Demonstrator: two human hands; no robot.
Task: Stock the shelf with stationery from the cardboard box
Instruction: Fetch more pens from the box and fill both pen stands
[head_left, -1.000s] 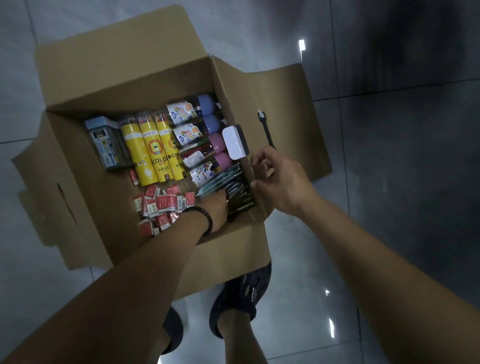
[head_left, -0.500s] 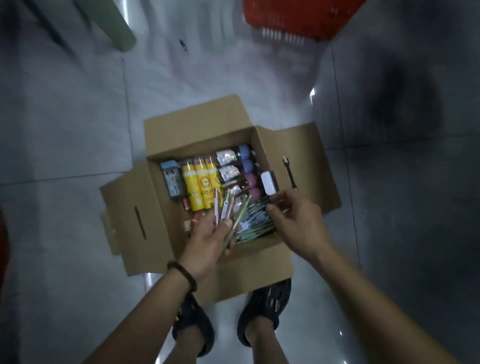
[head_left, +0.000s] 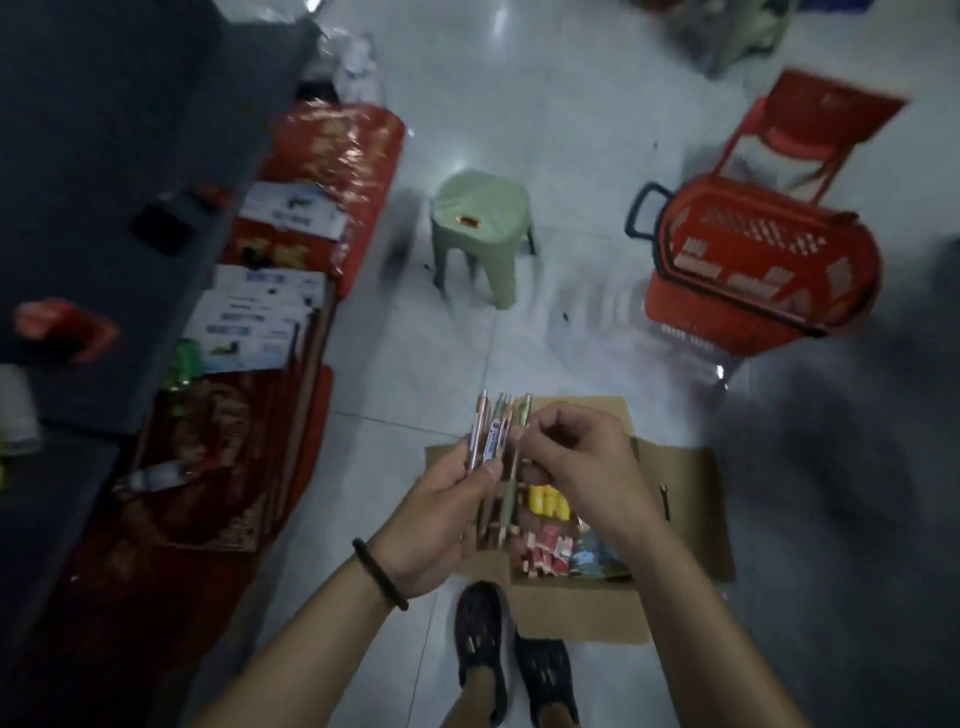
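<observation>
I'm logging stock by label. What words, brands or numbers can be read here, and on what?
No text is legible here.
Pens in the left hand, pinched by the right hand: blue-and-white label, blurred.
White cartons at left: blue print, blurred.
Red packs in the cardboard box: too small.

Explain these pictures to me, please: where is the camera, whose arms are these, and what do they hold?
There is no machine: a person wears one wide-angle camera on the head, so the view looks down at their own arms. The left hand, with a dark band on its wrist, grips a bundle of pens; the right hand pinches one of them near its top. Below, on the tiled floor, stands an open cardboard box with more stationery inside. Farther off stand a green stool and a red basket. The picture is blurred, so small print cannot be read.
</observation>
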